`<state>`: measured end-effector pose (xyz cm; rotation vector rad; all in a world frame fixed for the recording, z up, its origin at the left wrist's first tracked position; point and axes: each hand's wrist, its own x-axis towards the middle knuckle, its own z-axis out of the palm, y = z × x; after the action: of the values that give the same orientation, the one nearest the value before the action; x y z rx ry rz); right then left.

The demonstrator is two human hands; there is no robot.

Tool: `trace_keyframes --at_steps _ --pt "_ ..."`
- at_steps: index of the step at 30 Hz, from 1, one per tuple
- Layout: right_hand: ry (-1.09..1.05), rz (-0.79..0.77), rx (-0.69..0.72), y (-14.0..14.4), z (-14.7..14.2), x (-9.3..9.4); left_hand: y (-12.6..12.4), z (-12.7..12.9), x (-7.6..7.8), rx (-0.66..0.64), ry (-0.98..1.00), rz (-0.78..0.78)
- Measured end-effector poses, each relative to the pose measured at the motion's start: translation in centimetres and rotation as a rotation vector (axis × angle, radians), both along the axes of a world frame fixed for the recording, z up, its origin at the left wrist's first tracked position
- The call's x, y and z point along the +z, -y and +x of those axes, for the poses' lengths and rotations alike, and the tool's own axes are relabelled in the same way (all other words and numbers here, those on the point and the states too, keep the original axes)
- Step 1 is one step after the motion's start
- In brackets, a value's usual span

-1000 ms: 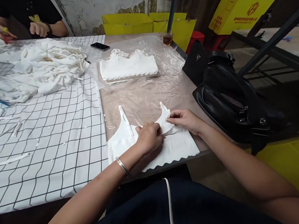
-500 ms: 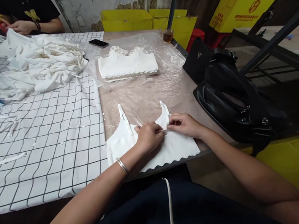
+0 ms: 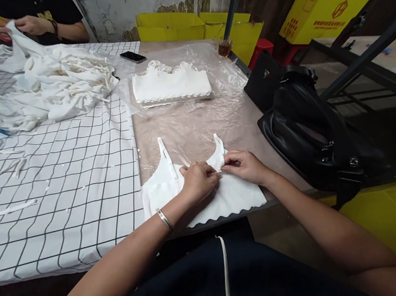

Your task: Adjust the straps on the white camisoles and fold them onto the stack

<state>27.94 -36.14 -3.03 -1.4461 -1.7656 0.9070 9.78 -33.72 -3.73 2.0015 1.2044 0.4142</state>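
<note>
A white camisole top (image 3: 230,198) with thin straps and a wavy hem lies flat at the table's front edge. My left hand (image 3: 199,179) rests over its middle, with fingers closed at the upper edge near the right strap. Beside it, my right hand (image 3: 243,164) pinches the fabric at the foot of that strap. The two hands' fingertips are close together. The left strap (image 3: 166,156) points away from me, untouched. Beyond lies a neat stack of folded white tops (image 3: 171,85).
A heap of white garments (image 3: 56,81) covers the far left of the checked cloth (image 3: 86,188). There a co-worker's hands (image 3: 33,25) hold scissors and white fabric. A phone (image 3: 133,57) and a glass of brown drink (image 3: 225,47) stand farther back. A black bag (image 3: 306,134) sits right.
My hands stay almost still on the top. The co-worker's hands have lifted a piece of white fabric near the scissors. The view has shifted slightly.
</note>
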Motion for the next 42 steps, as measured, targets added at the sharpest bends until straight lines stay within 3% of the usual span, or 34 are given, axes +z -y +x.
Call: trace_keyframes --at_steps 42 --pt "0.036 0.074 -0.004 0.54 0.26 -0.69 0.08 -0.10 0.22 0.006 0.018 -0.017"
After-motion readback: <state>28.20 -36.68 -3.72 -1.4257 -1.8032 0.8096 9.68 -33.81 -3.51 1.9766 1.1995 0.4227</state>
